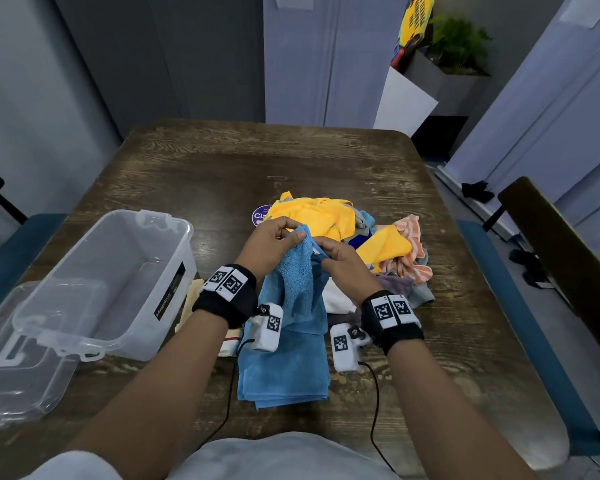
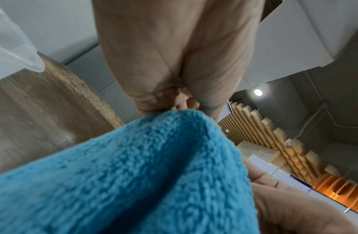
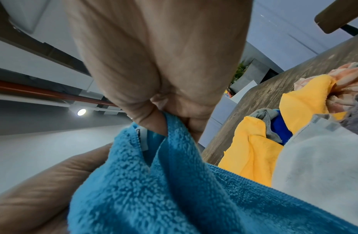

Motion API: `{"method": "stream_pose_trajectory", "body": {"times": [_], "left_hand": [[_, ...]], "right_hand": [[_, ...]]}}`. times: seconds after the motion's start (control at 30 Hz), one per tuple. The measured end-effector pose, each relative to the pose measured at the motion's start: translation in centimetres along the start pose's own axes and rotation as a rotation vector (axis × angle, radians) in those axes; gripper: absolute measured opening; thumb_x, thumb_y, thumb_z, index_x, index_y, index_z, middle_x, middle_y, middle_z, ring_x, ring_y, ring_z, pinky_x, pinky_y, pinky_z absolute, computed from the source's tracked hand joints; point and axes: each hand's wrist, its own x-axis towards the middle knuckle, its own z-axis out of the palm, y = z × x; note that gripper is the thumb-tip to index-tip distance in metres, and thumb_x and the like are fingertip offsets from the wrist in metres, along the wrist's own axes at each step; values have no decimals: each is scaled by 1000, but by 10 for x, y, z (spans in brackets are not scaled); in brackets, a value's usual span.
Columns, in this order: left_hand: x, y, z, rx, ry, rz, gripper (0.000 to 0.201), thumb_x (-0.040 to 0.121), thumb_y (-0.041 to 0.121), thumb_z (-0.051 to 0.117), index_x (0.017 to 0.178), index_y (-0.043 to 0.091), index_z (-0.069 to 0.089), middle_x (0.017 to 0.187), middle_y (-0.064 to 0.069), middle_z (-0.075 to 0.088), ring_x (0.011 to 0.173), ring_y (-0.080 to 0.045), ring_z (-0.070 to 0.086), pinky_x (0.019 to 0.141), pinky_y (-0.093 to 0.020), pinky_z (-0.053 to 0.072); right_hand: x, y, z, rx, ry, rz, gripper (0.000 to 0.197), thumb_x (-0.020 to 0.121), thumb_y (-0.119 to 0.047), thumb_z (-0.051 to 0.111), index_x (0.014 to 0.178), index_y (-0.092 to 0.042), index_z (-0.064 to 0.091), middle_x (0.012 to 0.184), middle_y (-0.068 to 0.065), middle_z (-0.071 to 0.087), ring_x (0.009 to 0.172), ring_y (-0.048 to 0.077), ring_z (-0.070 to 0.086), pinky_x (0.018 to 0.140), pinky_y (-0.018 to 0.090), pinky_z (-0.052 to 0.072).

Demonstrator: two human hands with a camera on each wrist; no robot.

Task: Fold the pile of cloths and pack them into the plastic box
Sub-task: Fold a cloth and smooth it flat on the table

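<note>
Pinches the top edge of the blue cloth (image 1: 291,299) with left hand (image 1: 274,240) and right hand (image 1: 340,258) close together. Holds it over the table (image 1: 222,174), lower part lying flat, between the open plastic box (image 1: 129,306) at left and the pile of cloths (image 1: 388,247) at right.
</note>
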Motion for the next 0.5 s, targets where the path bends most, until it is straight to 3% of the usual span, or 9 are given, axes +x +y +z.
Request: {"method": "stream_pose_trajectory", "body": {"times": [0.03, 0.1, 0.17, 0.23, 0.3, 0.4, 0.5], "left_hand": [[0, -1, 0, 6, -7, 5, 12, 94, 24, 70, 102, 15, 69, 85, -23, 66, 76, -20, 61, 72, -35, 47], [1, -1, -1, 18, 8, 13, 11, 92, 29, 72, 96, 20, 67, 78, -12, 64, 73, -19, 59, 70, -36, 46], [2, 1, -1, 11, 68, 17, 14, 89, 36, 71, 91, 25, 64, 76, -3, 61, 73, -17, 58, 70, -37, 46], [4, 8, -4, -14, 156, 53, 14, 88, 39, 71, 88, 27, 63, 82, -2, 61, 78, -15, 56, 73, -35, 47], [10, 16, -11, -2, 238, 125, 14, 90, 32, 72, 88, 21, 63, 87, -8, 60, 79, -14, 53, 75, -28, 45], [16, 23, -23, 95, 309, 196, 12, 92, 25, 72, 89, 17, 63, 97, -9, 59, 86, -13, 56, 81, -20, 47], [20, 21, -32, 28, 406, 206, 10, 95, 18, 65, 88, 17, 58, 88, -2, 60, 82, -11, 54, 78, -23, 44]], "right_hand": [[0, -1, 0, -12, -2, -1, 63, 81, 25, 34, 130, -3, 62, 124, 12, 69, 115, 20, 66, 95, 31, 55], [0, -5, -1, -57, -6, 7, 62, 81, 24, 35, 127, -5, 64, 120, 8, 70, 112, 16, 66, 92, 27, 55], [2, -6, -3, -224, 20, 24, 57, 81, 20, 38, 112, -18, 68, 105, -1, 72, 98, 11, 67, 79, 23, 54], [6, -1, -7, -478, 59, 75, 45, 82, 14, 41, 92, -23, 64, 88, -2, 68, 83, 17, 62, 66, 28, 46], [8, 6, -13, -667, 106, 161, 35, 83, 10, 41, 93, -15, 64, 90, 7, 66, 84, 27, 58, 65, 32, 39], [9, 1, -26, -679, 23, 191, 28, 85, 6, 46, 91, -16, 63, 86, 5, 61, 80, 24, 54, 68, 33, 38], [7, -30, -34, -438, -34, 140, 28, 88, 4, 50, 92, -20, 65, 88, -1, 64, 80, 13, 59, 70, 28, 48]]}}
